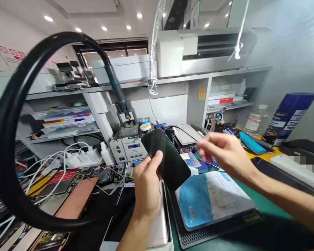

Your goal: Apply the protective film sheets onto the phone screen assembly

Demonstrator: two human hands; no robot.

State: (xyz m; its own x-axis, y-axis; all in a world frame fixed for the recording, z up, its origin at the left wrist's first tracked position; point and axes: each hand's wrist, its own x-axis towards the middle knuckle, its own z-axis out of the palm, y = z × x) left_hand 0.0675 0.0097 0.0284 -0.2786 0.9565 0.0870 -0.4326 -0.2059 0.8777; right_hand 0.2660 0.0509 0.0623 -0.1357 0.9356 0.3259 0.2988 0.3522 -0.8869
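Note:
My left hand [148, 184] grips a black smartphone [170, 158], its thumb lying on the dark glass. The phone is tilted, its top toward the upper left. To the right of it my right hand [219, 150] hovers in the air, apart from the phone. Its fingers are curled and pressed together, the tips slightly blurred; whether anything small is between them I cannot make out. Below that hand lies a blue and white plastic-wrapped packet [214, 198] on a black perforated device [183, 233].
A thick black flexible arm [5, 122] loops across the left side. Disassembled phone parts [75, 202] and white cables [64, 167] crowd the left. A soldering station [132, 148] stands behind. At right are a blue spray can [290, 118] and a clear bottle [255, 120].

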